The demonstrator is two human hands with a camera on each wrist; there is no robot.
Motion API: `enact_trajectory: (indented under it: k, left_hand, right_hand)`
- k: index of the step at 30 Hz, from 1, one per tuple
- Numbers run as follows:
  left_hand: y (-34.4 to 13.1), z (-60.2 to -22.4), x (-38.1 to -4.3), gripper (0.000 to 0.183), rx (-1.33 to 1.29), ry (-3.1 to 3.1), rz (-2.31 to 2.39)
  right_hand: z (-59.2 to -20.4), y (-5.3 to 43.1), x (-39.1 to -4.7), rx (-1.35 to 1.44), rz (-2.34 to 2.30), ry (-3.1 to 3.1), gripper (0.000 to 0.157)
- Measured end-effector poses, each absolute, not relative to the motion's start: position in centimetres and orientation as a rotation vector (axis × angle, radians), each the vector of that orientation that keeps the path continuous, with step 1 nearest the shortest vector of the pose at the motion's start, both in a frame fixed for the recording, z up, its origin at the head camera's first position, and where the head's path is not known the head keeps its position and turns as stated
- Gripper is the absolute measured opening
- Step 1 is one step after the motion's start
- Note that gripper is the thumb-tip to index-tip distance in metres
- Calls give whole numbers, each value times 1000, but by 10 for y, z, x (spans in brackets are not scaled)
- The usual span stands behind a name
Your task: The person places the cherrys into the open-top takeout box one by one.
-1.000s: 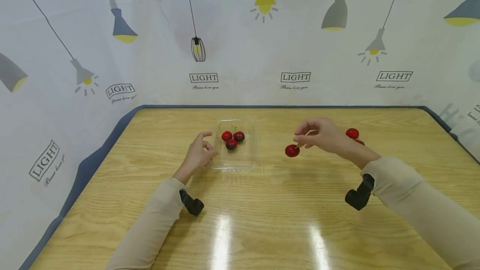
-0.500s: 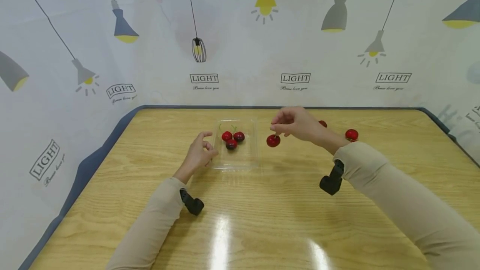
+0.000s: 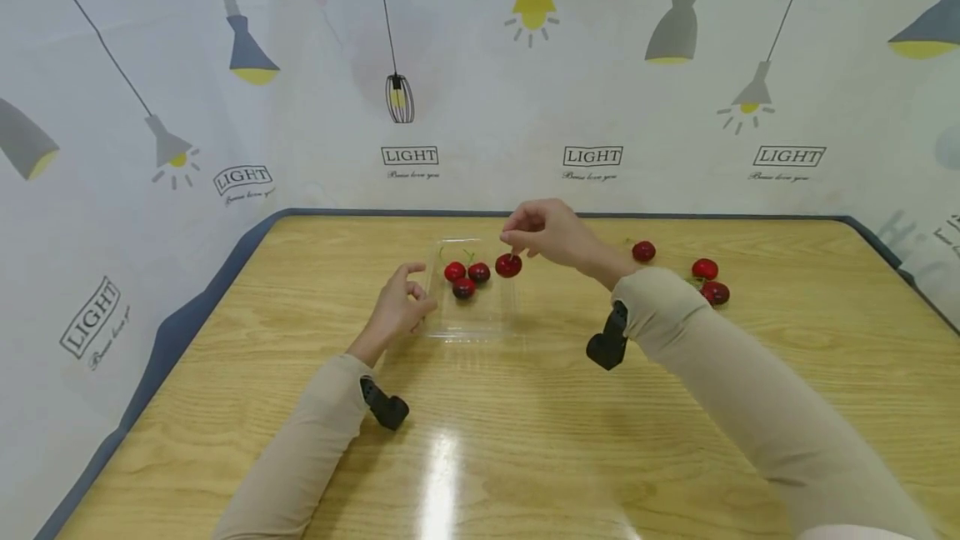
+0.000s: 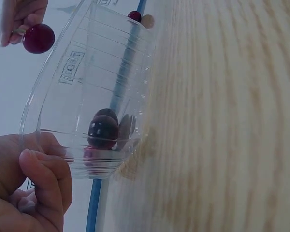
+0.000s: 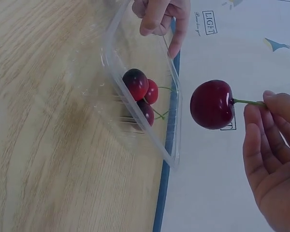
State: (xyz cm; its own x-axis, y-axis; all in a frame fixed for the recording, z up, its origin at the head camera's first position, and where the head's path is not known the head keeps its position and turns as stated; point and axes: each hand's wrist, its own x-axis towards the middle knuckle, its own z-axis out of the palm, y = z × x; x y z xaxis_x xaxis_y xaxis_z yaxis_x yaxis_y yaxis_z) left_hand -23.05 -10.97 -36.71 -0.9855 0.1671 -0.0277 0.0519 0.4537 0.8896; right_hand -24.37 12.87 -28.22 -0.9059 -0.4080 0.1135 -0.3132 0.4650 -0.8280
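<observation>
Over the right-hand edge of a clear plastic box (image 3: 487,317), a cherry (image 3: 508,266) hangs by its stem (image 5: 247,102)

Between the tips of the thumb and forefinger, the right hand (image 3: 552,232) pinches the green stem near its end, with the other fingers bent loosely beside them. The cherry is dark red and glossy, raised clear of the rim and touching only its stem.

Inside the box, toward its far side, three cherries (image 3: 463,289) sit close together, two behind and one in front, with thin green stems showing at the back. The front one is partly very dark.

At the left side of the box is the left hand (image 3: 397,302), its fingers bent and partly spread, thumb and forefinger right at the edge. Whether they grip the rim or only rest against it I cannot tell.

To the right, well apart from the box, a lone cherry (image 3: 643,252) lies on the wooden surface (image 3: 525,423); farther right a bright red cherry (image 3: 705,268) and a darker cherry (image 3: 717,293) lie close together.

Both arms wear beige sleeves (image 3: 300,440), with a small black camera (image 3: 386,407) at each wrist. Behind the surface, a white backdrop (image 3: 480,107) is printed with hanging lamps and the word LIGHT.
</observation>
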Motion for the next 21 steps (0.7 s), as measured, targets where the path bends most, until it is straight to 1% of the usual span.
enact_trajectory:
  k: [11,21]
  left_hand:
    - [-110,-368,-231,60,189,2596,1544]
    - [-109,-368,-233,60,167,2601,1539]
  right_hand:
    - [-295,95,-262,-617,-1312,2684,11]
    - [-300,75,-272,-530,-1365,2657,11]
